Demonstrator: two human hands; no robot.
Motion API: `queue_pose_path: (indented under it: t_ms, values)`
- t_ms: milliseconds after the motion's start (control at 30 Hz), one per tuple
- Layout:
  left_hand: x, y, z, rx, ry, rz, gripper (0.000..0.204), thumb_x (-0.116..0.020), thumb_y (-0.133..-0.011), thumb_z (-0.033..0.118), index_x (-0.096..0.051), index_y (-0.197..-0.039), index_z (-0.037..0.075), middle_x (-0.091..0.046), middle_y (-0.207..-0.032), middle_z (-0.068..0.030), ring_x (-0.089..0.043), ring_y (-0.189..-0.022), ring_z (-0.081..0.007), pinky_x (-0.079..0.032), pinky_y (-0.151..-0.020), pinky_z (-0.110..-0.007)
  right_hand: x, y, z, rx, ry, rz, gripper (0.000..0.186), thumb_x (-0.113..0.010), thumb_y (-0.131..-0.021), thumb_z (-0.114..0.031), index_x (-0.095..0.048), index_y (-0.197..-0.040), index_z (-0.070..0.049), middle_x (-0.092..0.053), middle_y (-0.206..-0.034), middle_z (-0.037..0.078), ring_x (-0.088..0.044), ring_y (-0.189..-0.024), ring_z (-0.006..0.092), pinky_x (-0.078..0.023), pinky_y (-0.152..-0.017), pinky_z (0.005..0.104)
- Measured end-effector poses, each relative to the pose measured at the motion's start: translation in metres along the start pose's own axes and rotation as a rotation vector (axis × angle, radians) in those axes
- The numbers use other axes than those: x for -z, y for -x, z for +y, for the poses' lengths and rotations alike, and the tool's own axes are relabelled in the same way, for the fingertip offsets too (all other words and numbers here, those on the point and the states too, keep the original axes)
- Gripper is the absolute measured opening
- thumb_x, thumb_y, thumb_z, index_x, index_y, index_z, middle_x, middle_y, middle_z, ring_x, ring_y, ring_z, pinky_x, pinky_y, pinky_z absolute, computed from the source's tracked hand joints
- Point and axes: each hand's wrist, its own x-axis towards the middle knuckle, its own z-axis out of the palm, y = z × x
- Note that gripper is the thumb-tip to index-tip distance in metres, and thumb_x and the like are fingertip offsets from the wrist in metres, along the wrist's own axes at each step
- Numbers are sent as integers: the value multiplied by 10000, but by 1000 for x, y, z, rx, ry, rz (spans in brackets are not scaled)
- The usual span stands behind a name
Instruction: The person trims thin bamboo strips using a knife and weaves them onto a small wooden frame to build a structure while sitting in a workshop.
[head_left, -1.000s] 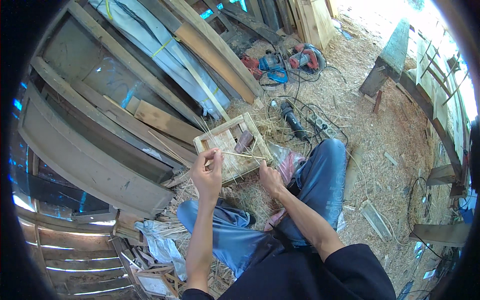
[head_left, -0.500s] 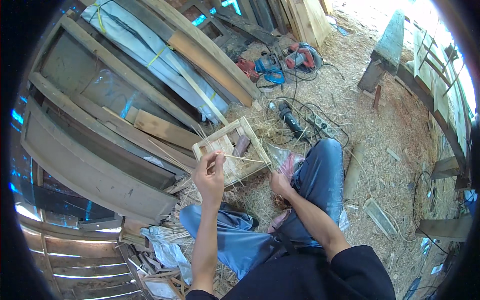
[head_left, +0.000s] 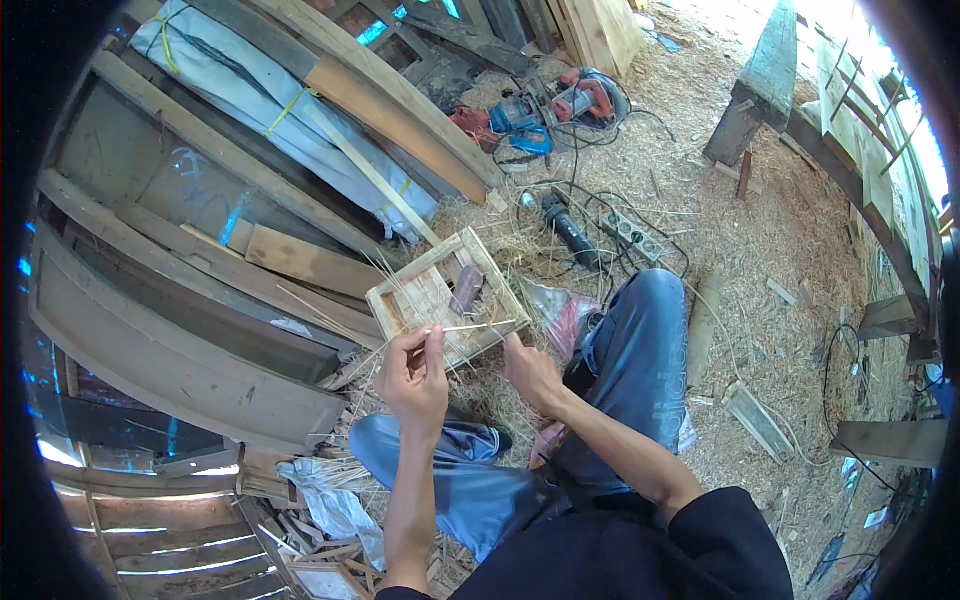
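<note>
My left hand [head_left: 412, 378] is raised with thumb and forefinger pinched on a thin pale wood strip [head_left: 468, 327], which points to the right. At the strip's far end is my right hand [head_left: 531, 374], its fingers closed around a slim tool that shows only as a thin edge and may be a knife. Beneath the strip stands a low wooden stool [head_left: 482, 246] with a slatted top. On it lies a purplish-brown block [head_left: 466, 290], beside several thin strips.
Grinder [head_left: 570, 232], power strip [head_left: 636, 240] and cords lie ahead on the shavings. Farther off are red and blue power tools [head_left: 520, 125]. Wooden panels [head_left: 190, 350] lean at left. A timber bench [head_left: 765, 85] stands at right. A pink-and-clear plastic bag [head_left: 567, 315] lies by my right knee.
My right hand has moved left along the strip, nearer to my left hand. The left hand keeps its pinch, slightly lower in view. The whole view has shifted a little.
</note>
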Motion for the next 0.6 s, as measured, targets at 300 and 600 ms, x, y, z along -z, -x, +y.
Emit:
queue_pose_path:
  t_ms: [300,600]
  values:
    - [6,4,-2,14,-23,-3,98,-683,-859,46,-610,-881,-16,-690,-852,-111,-660,-754,-108,-530,-655,-232,-32,4,77,-221,137,-27,115,-422,-901,-101,-457,-953,-4,-637,-789,287,-646,-770,453,-507,-671,553]
    - [9,10,-15,-49,-29,-1,93,-665,-875,46,-603,-900,-19,-692,-852,-105,-672,-789,-123,-523,-650,-228,-7,7,1,-66,-108,47,193,-436,-957,-180,-446,-928,11,-583,-673,299,-589,-662,496,-443,-569,571]
